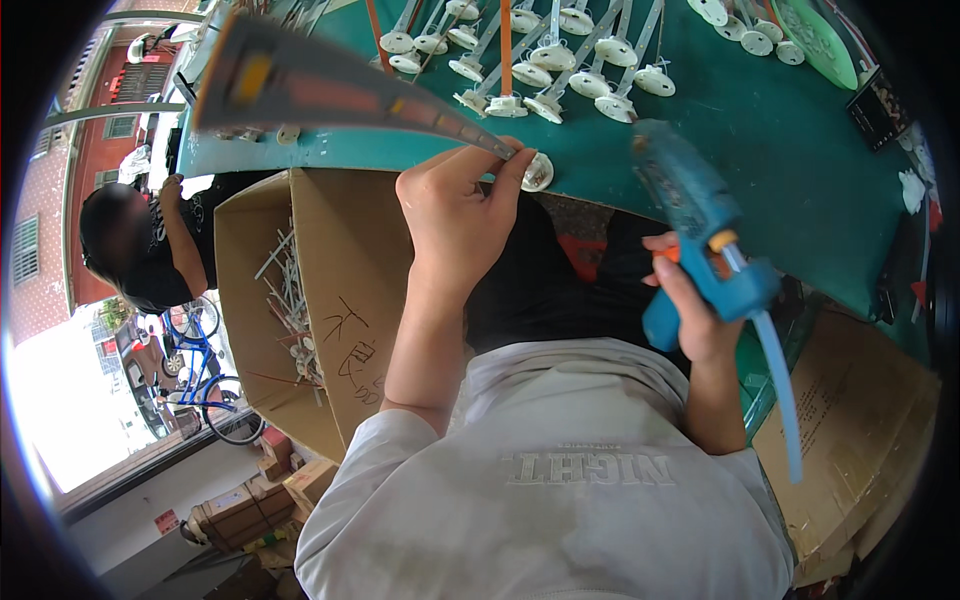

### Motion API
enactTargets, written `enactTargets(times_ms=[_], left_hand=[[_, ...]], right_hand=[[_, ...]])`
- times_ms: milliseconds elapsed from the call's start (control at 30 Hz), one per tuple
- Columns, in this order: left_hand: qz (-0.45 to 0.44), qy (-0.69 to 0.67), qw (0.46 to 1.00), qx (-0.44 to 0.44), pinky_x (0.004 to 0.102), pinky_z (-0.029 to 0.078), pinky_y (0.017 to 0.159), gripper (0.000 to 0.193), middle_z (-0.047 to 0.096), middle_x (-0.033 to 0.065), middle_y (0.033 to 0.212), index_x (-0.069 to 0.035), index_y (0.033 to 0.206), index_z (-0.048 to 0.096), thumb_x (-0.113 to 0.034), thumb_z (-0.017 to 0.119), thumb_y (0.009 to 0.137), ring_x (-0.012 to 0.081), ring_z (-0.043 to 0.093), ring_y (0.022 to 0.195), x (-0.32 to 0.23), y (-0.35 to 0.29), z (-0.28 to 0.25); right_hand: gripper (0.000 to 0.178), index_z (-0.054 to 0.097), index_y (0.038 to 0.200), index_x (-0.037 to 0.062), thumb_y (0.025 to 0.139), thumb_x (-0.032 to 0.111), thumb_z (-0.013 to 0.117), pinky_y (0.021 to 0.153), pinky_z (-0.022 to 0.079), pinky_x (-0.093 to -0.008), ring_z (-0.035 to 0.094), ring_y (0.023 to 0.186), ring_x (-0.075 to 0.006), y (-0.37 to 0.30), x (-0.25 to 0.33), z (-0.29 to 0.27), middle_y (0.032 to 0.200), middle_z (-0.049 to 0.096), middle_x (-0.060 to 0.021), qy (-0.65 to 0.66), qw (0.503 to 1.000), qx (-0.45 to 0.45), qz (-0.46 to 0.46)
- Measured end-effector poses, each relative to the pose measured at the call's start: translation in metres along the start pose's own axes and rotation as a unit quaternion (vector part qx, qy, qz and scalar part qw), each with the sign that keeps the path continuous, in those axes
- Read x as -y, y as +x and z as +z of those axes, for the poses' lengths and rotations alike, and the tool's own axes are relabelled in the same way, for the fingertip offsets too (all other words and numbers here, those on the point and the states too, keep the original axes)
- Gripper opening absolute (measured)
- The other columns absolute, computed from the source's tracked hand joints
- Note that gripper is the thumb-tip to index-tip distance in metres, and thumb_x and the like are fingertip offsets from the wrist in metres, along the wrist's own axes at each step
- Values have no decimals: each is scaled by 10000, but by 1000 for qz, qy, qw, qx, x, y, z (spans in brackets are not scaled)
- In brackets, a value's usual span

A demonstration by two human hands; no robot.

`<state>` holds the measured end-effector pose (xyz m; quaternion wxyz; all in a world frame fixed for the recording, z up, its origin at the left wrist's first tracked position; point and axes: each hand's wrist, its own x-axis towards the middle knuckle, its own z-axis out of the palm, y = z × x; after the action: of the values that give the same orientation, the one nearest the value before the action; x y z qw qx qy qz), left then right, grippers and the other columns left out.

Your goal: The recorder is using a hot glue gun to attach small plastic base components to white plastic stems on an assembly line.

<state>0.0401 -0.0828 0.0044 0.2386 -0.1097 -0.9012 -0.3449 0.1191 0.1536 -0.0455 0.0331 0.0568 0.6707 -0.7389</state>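
Observation:
My left hand (458, 218) is closed in a pinch on the narrow end of a long flat strip (330, 90), grey with orange marks. It slants up toward the camera and is blurred at its wide end. Just past my fingertips is a small round white disc (540, 172); whether it is joined to the strip I cannot tell. My right hand (695, 310) is wrapped round the handle of a blue hot glue gun (705, 200). Its nozzle points up and left over the table, apart from the disc. A pale glue stick (780, 390) hangs from its back.
Across the green table (800, 190) stand several strips on round white bases (550, 57). A green tray (815, 45) and a black box (880, 108) lie far right. An open cardboard box (360, 220) holding loose strips stands left, near another person (150, 240). More cardboard (850, 430) stands right.

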Motion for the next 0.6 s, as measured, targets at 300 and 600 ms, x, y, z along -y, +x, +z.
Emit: enactTargets(times_ms=[300,600], left_hand=[[-89,-132,981,115,214,477,571,179,706,51,738,43,1013,710,-104,725,914,74,628,630,80,137,-47],[-96,127,915,370,324,558,669,460,751,134,801,8,1126,704,-293,805,793,201,720,691,163,261,-14]], right_hand=[[367,554,1209,-32,923,197,563,668,568,-327,614,1141,-334,68,-1,-123,1143,641,-181,148,978,-56,-136],[359,552,1204,-39,925,186,572,567,552,-311,612,1131,-331,74,3,-119,1119,609,-162,139,984,-106,-24]])
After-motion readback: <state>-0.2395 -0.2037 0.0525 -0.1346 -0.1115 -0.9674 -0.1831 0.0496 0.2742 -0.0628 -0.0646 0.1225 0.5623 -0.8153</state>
